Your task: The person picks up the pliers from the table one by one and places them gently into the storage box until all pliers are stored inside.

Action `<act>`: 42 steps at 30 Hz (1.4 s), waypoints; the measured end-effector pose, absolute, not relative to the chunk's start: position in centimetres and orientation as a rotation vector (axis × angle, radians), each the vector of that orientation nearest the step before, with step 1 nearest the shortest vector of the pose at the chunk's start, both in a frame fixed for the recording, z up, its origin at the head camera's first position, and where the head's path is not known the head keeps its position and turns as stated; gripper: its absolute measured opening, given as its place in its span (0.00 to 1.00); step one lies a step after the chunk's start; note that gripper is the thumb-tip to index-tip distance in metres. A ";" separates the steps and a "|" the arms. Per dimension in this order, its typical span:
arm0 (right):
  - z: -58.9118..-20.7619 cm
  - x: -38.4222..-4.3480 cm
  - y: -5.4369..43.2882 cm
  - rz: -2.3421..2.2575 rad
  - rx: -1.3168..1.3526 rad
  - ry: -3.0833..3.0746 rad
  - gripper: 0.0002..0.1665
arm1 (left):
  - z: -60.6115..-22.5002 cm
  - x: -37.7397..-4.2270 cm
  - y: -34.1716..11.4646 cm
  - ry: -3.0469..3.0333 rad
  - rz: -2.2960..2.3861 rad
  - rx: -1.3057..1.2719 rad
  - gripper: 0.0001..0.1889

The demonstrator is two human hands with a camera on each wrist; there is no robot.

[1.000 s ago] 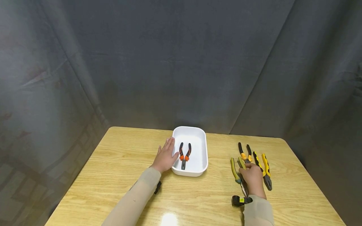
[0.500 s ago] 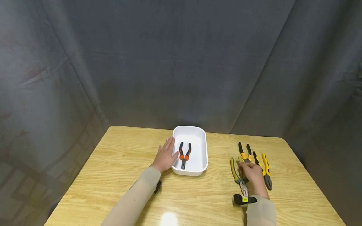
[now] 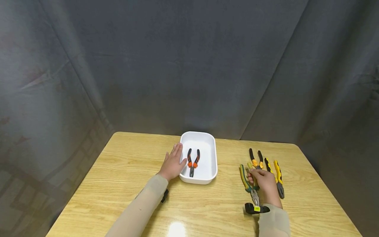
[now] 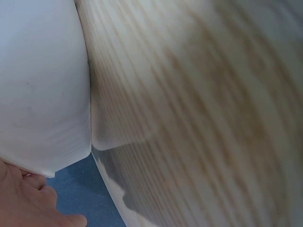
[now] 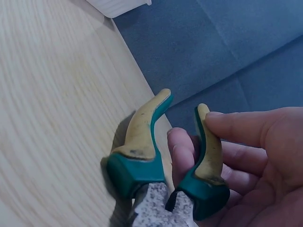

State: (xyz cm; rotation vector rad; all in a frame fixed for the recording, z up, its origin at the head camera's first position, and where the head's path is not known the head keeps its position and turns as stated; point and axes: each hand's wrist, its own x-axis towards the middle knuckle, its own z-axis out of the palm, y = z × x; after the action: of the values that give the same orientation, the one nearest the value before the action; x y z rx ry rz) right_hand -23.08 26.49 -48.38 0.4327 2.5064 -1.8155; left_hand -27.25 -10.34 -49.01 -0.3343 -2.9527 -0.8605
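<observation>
My right hand (image 3: 265,185) holds one handle of a pair of combination pliers (image 3: 245,180) with worn yellow-and-green grips. In the right wrist view, the thumb presses one side of that handle (image 5: 210,156) while fingers curl behind it. The pliers' handles are spread, their speckled metal head pointing toward the wrist. My left hand (image 3: 172,166) rests at the left rim of a white tray (image 3: 209,158), fingers extended and thumb over the edge. Inside the tray lie orange-and-black pliers (image 3: 191,171). The left wrist view shows the tray's outer wall (image 4: 42,94) and part of the hand (image 4: 28,203).
Just beyond my right hand lie orange-and-black-handled pliers (image 3: 252,156). Yellow-and-black pliers (image 3: 280,190) are to its right. A wooden table (image 3: 130,158) carries everything, with grey curtains (image 3: 177,72) behind it and at both sides.
The right hand has shifted slightly right, its fingers now showing between the handles. The green-and-yellow pliers have moved a little left and away. The left hand stays in place.
</observation>
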 end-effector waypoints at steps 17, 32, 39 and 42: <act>-48.5 -23.2 26.7 -1.752 0.412 2.483 0.25 | -49.2 -27.3 -10.3 -2.946 -0.859 -0.337 0.37; -48.3 -23.3 26.4 -1.795 0.378 2.437 0.25 | -49.5 -27.5 -10.3 -2.931 -0.872 -0.329 0.38; -47.9 -22.9 26.0 -1.785 0.379 2.483 0.24 | -49.3 -27.5 -10.3 -2.929 -0.875 -0.332 0.38; -47.9 -22.8 25.7 -1.800 0.383 2.491 0.23 | -49.3 -27.4 -10.3 -2.937 -0.871 -0.330 0.38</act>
State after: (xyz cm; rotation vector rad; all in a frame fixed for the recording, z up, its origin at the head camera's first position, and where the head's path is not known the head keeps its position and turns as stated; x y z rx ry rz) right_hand -22.77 25.73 -47.87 0.3830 2.4906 -1.8003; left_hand -27.39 -10.28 -49.31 -0.3301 -2.9372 -0.8712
